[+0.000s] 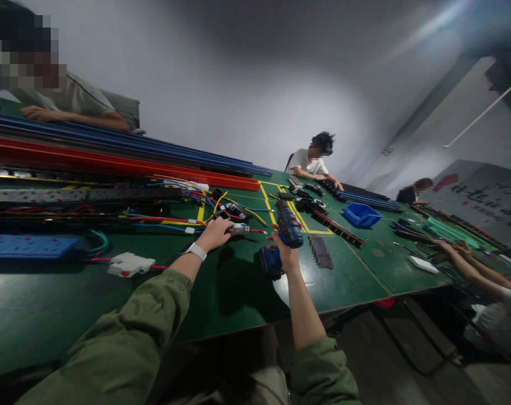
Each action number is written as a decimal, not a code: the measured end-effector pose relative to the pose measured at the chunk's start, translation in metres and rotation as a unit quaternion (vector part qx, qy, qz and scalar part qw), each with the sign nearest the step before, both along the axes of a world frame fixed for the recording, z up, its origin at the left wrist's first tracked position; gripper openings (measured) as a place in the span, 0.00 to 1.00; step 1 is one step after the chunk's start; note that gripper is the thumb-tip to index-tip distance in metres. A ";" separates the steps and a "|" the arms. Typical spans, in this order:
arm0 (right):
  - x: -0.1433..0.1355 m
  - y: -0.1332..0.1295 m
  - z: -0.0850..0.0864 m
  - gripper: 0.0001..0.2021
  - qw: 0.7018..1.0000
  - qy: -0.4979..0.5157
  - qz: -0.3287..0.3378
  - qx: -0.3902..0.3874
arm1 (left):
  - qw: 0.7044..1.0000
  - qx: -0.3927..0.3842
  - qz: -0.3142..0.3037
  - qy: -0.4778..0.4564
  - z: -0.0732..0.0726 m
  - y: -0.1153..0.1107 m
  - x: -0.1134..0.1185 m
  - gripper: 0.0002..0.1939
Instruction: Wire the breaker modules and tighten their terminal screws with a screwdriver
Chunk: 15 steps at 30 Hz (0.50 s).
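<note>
Blue drill gripped in right hand, left hand pinching small white connector

Blue bin right of me on green table | red rail beside blue rails, my left | person in white ahead, bent over table | grey wall behind

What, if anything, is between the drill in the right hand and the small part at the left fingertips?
A short red cable sticks out from the small part by the left hand, toward the drill in the right hand. Nothing else visible stands directly between them.
</note>
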State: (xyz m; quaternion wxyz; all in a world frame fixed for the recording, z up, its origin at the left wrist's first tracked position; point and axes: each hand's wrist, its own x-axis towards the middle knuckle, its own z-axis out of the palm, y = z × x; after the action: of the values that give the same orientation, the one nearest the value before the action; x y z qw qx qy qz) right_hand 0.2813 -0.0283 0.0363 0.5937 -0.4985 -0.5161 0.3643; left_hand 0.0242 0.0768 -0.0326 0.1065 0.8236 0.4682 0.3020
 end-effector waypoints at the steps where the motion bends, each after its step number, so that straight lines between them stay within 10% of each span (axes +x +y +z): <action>1: -0.001 0.001 0.001 0.26 1.000 0.009 0.013 0.001 | 1.000 0.000 0.003 0.005 -0.001 0.001 0.000 0.14; 15: 0.003 -0.004 0.003 0.23 0.998 -0.057 -0.010 -0.025 | 0.998 0.020 0.049 0.021 -0.010 0.005 0.011 0.16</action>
State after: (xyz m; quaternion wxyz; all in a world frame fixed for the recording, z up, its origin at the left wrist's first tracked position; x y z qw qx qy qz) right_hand 0.2848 -0.0328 0.0392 0.5545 -0.5381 -0.5349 0.3419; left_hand 0.0355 0.0813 -0.0427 0.0656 0.8078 0.5038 0.2987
